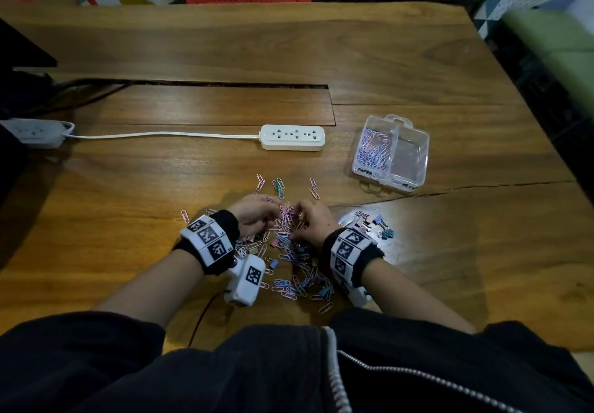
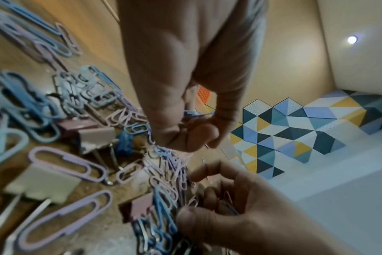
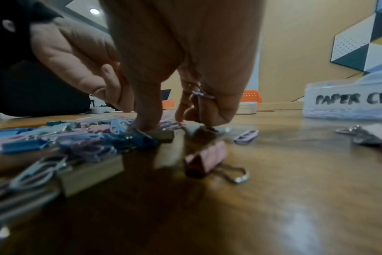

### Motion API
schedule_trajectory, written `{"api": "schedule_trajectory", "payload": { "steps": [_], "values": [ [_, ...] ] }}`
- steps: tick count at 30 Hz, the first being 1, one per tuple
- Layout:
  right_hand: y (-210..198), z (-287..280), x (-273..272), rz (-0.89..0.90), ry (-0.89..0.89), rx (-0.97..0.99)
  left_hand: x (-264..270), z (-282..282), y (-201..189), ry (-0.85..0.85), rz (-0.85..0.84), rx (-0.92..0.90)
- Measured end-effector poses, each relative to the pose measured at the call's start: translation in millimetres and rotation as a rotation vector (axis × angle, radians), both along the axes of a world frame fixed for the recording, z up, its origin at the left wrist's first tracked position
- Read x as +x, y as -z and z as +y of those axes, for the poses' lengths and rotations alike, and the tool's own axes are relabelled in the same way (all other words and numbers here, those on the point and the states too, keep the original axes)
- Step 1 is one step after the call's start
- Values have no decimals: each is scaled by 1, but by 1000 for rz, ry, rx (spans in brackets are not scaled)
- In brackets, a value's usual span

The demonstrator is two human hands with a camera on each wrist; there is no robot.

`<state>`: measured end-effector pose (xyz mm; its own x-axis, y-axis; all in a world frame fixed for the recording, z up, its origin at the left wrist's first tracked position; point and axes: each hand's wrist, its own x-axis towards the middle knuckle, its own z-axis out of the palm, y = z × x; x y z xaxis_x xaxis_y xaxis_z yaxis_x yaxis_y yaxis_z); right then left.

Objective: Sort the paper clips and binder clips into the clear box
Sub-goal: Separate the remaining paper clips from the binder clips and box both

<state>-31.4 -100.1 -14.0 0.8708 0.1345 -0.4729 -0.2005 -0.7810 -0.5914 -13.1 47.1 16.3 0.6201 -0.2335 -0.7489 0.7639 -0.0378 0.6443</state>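
A mixed pile of pastel paper clips and binder clips (image 1: pixel 289 252) lies on the wooden table in front of me. Both hands work at its far end. My left hand (image 1: pixel 271 212) curls its thumb and fingers round a few paper clips (image 2: pixel 194 113). My right hand (image 1: pixel 300 218) pinches a small bunch of paper clips (image 3: pixel 202 94), and one of its fingers (image 3: pixel 146 120) presses into the pile. A tangle of clips (image 2: pixel 170 165) hangs between the hands. The clear box (image 1: pixel 418 155) stands open to the far right with paper clips in its left compartment; its label (image 3: pixel 347 100) reads "PAPER CL".
A small group of binder clips (image 1: pixel 376 228) lies right of my right wrist, and a pink binder clip (image 3: pixel 207 157) lies close by. Loose paper clips (image 1: pixel 278 186) lie beyond the hands. A white power strip (image 1: pixel 292 137) and its cable cross the table's middle.
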Motion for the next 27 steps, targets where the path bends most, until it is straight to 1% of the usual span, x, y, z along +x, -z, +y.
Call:
{"api": "schedule_trajectory", "payload": {
  "steps": [3,4,5,7,9,10,12,14,16,18,22,24,25,26,27],
  "values": [
    [0,-3,-1,-31,-46,-56,-2,-2,3,-31,-18,-9],
    [0,-5,-2,-44,-69,-86,-2,-3,4,-11,-40,16],
    [1,-7,-2,-58,-91,-111,-3,-4,7,34,-81,77],
    [2,-11,-3,-80,-110,-132,-5,-6,12,189,-235,326],
    [1,-15,-4,-85,-76,-95,-8,-8,19,391,-422,621],
    [1,-17,-5,-86,-39,-64,-9,-9,23,491,-491,736],
    [0,-22,-6,-77,92,56,-10,-11,28,632,-570,850],
    [0,-29,-9,-38,256,273,-12,-13,30,692,-612,876],
    [-2,-37,-12,7,417,530,-14,-16,30,725,-664,897],
    [-4,-44,-11,49,539,697,-16,-21,31,777,-709,929],
    [-7,-56,-4,182,719,824,-17,-26,31,866,-730,943],
    [-10,-61,-3,289,808,923,-16,-25,29,851,-730,891],
    [-10,-63,-2,327,825,946,-16,-24,28,832,-722,848],
    [-12,-64,-2,335,825,927,-15,-23,28,801,-701,787],
    [-13,-63,-2,309,794,845,-14,-22,29,754,-655,702]
  ]
}}
